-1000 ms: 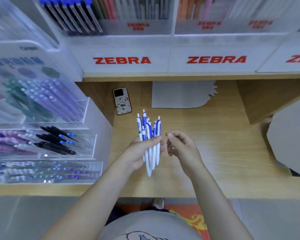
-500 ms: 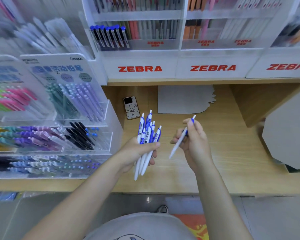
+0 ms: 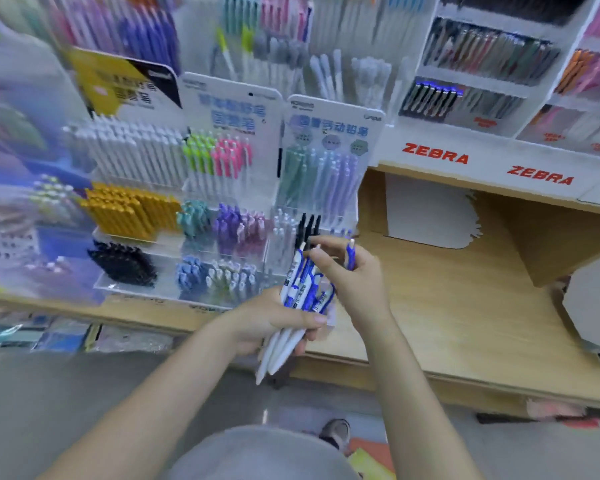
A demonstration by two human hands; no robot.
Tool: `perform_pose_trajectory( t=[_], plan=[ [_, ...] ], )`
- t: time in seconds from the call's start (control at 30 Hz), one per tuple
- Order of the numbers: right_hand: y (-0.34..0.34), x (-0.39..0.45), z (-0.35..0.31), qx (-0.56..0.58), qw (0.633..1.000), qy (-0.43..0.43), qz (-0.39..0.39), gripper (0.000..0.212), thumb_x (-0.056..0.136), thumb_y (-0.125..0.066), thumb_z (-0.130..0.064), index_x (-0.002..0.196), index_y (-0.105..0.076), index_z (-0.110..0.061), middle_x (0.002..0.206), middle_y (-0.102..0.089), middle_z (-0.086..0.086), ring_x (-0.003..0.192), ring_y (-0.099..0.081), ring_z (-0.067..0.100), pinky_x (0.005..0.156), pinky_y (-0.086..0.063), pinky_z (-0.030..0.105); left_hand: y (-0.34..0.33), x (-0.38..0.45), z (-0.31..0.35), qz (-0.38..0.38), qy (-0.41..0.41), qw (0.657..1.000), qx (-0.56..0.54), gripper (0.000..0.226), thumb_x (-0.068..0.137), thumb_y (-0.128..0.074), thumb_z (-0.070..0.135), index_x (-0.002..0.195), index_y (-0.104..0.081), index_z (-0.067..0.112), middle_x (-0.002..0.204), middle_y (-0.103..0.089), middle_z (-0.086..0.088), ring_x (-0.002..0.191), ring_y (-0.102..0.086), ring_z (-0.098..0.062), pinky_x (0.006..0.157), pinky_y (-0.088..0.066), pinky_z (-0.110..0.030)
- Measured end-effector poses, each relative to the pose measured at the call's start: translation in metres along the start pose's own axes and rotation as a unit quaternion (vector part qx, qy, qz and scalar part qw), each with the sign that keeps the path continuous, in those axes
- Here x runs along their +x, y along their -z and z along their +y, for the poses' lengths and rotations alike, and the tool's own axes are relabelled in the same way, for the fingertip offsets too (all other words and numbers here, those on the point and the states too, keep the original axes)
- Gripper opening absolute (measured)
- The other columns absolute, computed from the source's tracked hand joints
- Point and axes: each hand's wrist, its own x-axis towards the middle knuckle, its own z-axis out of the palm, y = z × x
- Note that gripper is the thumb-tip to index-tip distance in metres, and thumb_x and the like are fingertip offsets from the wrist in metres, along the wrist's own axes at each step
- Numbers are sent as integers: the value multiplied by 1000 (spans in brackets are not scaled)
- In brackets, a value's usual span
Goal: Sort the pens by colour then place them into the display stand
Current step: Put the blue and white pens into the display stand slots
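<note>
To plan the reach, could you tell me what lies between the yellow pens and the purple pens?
Head view: teal pens lie between the yellow pens and purple pens.

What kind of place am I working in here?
Most likely a stationery shop's pen aisle: tiered clear display stands packed with colour-sorted pens, red ZEBRA brand signs on the shelving, and a wooden counter below.

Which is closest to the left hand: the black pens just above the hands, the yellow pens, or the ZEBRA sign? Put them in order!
From the left hand:
1. Black pens, just above the hands.
2. Yellow pens, up and left in the stand.
3. ZEBRA sign, upper right on the shelf.
</note>
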Motion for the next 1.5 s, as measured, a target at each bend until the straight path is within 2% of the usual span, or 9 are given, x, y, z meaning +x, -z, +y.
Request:
perform_pose_trajectory(
  t=[0.13, 0.3, 0.4, 0.47, 0.57, 0.9, 1.07, 1.27, 1.5],
  plan=[
    [-81, -20, -2, -43, 997, -19, -58, 12, 91, -69, -14, 101, -75, -17, 84, -74, -11, 80, -65, 1, 74, -49, 16, 57, -67, -15, 35, 1, 999, -23, 31, 69, -89, 17, 89, -67, 8, 71, -65, -13, 62, -60, -24, 53, -53, -29],
    [-147, -36, -7, -116, 992, -39, -42, 27, 91, -56, -53, 114, -56, -41, 81, -52, -14, 65, -47, 4, 63, -39, 26, 108, -121, -18, 96, -23, 992, -85, 27, 69, -89, 27, 81, -72, 9, 74, -67, -12, 64, -65, -26, 67, -57, -36],
    [-170, -37, -10, -88, 995, -37, -32, 12, 104, -46, -30, 101, -57, -27, 58, -43, -7, 47, -40, 13, 47, -34, 24, 133, -133, -11, 159, -60, 973, -153, 21, 75, -83, 21, 78, -70, 4, 72, -67, -14, 60, -67, -26, 62, -58, -36],
    [-184, -37, -17, -105, 993, -37, -30, 22, 105, -44, -24, 98, -65, -24, 53, -49, -1, 49, -48, 18, 52, -42, 28, 145, -134, -5, 208, -85, 957, -184, 13, 83, -74, 13, 79, -67, 3, 67, -65, -11, 53, -63, -22, 51, -54, -30],
    [-200, -30, -21, -97, 994, -36, -22, 18, 101, -52, -23, 99, -70, -21, 63, -60, -15, 65, -57, 3, 66, -49, 26, 160, -132, 3, 248, -122, 944, -180, 22, 71, -81, 16, 83, -66, 3, 65, -65, -9, 52, -61, -21, 54, -53, -30],
    [-231, 43, -17, 37, 996, -73, -29, 13, 95, -62, -14, 97, -71, -5, 62, -64, -4, 61, -61, 16, 60, -53, 30, 212, -105, 52, 268, -117, 956, -2, 27, 73, -86, 13, 95, -73, 6, 82, -75, -11, 68, -69, -24, 72, -60, -41],
    [-215, 84, -16, 69, 994, -85, -29, 11, 93, -65, -13, 102, -69, -19, 68, -67, -9, 61, -61, 13, 68, -54, 35, 217, -70, 89, 252, -114, 959, 69, 21, 78, -82, 8, 97, -73, 6, 72, -73, -5, 65, -67, -23, 64, -58, -36],
    [-163, 115, -20, 70, 991, -2, 117, 14, 95, -63, -11, 107, -62, -18, 78, -66, -8, 66, -63, 12, 62, -54, 26, 209, -22, 108, 253, -83, 963, 42, 16, 85, -77, 15, 95, -69, 4, 72, -71, -9, 58, -67, -22, 61, -58, -35],
    [-129, 143, -15, 1, 966, 106, 237, 20, 94, -64, -7, 103, -62, -25, 87, -68, -16, 89, -67, 11, 80, -57, 31, 209, 4, 118, 218, -46, 975, 10, 27, 84, -76, 28, 95, -65, 6, 66, -66, -10, 50, -61, -25, 50, -52, -29]
  ],
)
